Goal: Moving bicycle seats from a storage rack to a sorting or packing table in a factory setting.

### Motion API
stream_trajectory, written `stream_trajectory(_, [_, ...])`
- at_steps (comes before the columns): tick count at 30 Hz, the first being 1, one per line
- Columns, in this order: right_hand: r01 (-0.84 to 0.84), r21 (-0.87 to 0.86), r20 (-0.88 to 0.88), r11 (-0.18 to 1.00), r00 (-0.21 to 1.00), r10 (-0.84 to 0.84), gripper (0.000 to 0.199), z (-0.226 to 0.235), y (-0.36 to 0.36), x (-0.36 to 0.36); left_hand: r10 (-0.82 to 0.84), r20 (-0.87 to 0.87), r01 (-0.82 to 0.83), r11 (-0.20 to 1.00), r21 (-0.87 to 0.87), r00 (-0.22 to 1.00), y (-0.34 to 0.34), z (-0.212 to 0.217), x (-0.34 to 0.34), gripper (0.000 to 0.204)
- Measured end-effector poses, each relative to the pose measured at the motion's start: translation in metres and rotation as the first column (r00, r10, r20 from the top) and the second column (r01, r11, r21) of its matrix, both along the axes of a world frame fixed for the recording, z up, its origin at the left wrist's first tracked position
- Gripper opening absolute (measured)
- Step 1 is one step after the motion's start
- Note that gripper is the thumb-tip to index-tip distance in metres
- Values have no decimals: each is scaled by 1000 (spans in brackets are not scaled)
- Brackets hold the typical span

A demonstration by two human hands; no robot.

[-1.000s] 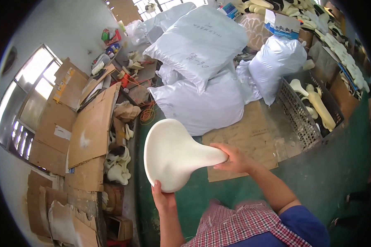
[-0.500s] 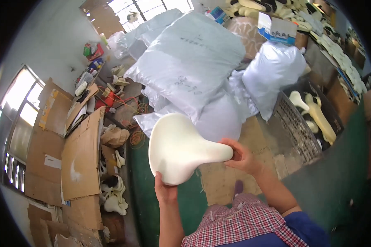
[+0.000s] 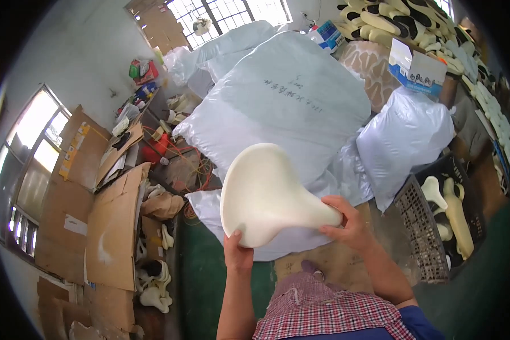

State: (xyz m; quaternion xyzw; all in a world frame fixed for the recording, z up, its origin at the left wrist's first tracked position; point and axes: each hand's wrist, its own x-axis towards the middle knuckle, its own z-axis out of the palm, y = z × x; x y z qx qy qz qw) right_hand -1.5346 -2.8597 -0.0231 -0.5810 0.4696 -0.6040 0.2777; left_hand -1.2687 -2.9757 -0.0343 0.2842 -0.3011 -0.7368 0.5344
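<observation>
- Two hands share one cream foam saddle form point(image 3: 269, 195), held up in front of the person, above the green floor point(image 3: 201, 272).
- Right hand point(image 3: 348, 224) is closed around the narrow nose end, fingers wrapped over the tip on the right.
- Left hand point(image 3: 238, 255) grips the near rim of the wide rear part from below, thumb up against the edge.
- Long axis of the form runs from the broad end at upper left to the nose at lower right, so the nose sits in the right hand and the wide end rises away from the left one; both hands touch it, neither nearer.
- Just beyond it lie big pale plastic sacks point(image 3: 283, 107), piled toward the far windows.
- At right, a black slatted crate point(image 3: 422, 224) holds more cream forms point(image 3: 456, 218).
- At left, flattened cardboard sheets point(image 3: 113, 226) lean together, with a few small cream pieces point(image 3: 153, 283) on the floor beside them.
- Near the lower edge, a red checked garment point(image 3: 323, 311) covers the person's lap.
</observation>
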Motion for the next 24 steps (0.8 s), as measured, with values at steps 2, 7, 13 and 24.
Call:
stream_trajectory(2, [42, -28, -60, 999, 997, -44, 62, 7, -29, -17, -13, -24, 13, 1000, -17, 1000, -33, 0, -21, 72])
stream_trajectory(7, [82, -41, 125, 996, 989, -77, 53, 31, -89, -45, -84, -61, 70, 976, -208, 995, -100, 17, -66, 77])
stream_trajectory(13, [-27, 134, 602, 991, 796, -59, 43, 53, -182, -86, 53, -99, -78, 961, -266, 994, -153, 42, -88, 75])
stream_trajectory(24, [-548, -146, 977, 823, 54, 209, 63, 28, -367, -156, 461, 213, -443, 887, -129, 861, -133, 31, -103, 51])
